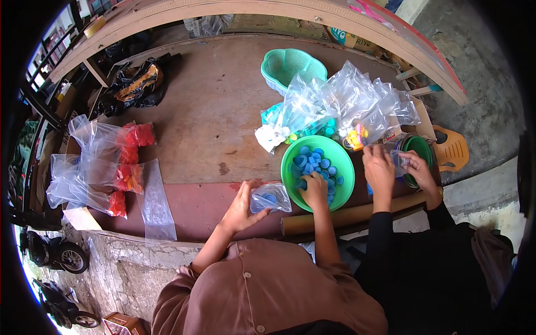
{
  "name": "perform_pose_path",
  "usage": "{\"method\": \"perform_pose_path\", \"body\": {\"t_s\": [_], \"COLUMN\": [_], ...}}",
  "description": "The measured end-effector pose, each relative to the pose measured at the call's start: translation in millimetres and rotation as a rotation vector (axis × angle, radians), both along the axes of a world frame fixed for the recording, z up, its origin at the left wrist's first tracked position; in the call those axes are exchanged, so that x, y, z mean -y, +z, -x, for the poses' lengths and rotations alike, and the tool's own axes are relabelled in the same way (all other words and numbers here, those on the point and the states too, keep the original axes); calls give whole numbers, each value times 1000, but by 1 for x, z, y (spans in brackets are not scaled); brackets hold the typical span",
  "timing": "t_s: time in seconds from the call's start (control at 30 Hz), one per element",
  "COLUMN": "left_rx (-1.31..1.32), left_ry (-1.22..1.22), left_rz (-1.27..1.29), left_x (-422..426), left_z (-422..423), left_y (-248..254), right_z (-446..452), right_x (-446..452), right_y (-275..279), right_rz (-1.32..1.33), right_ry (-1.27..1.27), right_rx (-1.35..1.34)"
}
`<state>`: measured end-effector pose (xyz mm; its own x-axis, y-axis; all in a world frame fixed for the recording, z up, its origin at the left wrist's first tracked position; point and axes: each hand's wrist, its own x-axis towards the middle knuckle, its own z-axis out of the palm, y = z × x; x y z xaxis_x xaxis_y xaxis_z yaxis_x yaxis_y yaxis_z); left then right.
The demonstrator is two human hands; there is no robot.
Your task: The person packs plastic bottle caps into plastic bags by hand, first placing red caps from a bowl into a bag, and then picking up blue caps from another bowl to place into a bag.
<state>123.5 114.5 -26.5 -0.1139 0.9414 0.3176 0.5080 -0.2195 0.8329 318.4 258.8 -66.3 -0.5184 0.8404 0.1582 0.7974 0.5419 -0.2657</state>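
My left hand (242,208) is closed round a small clear plastic bag (278,196), with a blue cap (270,198) inside it. The bag's mouth faces right, toward a green bowl (346,190). Blue caps (312,161) are heaped in that bowl. Reaching over its near rim, my right hand (314,190) has its fingers down among the caps; the fingertips are partly hidden, so what they grip cannot be made out.
A co-worker's hands (379,173) hold a clear bag beside the bowl. Large plastic bags (357,92) and a green basket (293,64) lie behind. Filled red bags (129,156) are at left, near a black bag (134,86). A cardboard tube (357,215) runs along the front edge.
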Motion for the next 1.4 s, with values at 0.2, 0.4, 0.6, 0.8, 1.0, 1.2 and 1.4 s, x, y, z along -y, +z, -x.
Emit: {"method": "perform_pose_path", "body": {"t_s": [0.2,0.4,0.6,0.8,1.0,1.2,1.4], "left_rx": [7,11,11,57,-26,10,36], "left_ry": [21,26,-9,19,8,16,13], "left_rz": [25,37,13,55,18,42,25], "left_x": [0,1,1,2,2,3,2], "left_z": [0,2,3,0,1,2,1], "left_y": [5,2,-1,0,1,6,-2], "right_z": [3,20,33,3,-4,6,25], "right_x": [4,33,42,9,-1,-3,35], "right_y": [19,90,93,56,0,1,71], "right_rz": [282,396,260,348,69,331,429], "right_ry": [23,357,538,-43,76,26,349], "right_rx": [-650,-794,-492,-705,45,-439,-770]}}
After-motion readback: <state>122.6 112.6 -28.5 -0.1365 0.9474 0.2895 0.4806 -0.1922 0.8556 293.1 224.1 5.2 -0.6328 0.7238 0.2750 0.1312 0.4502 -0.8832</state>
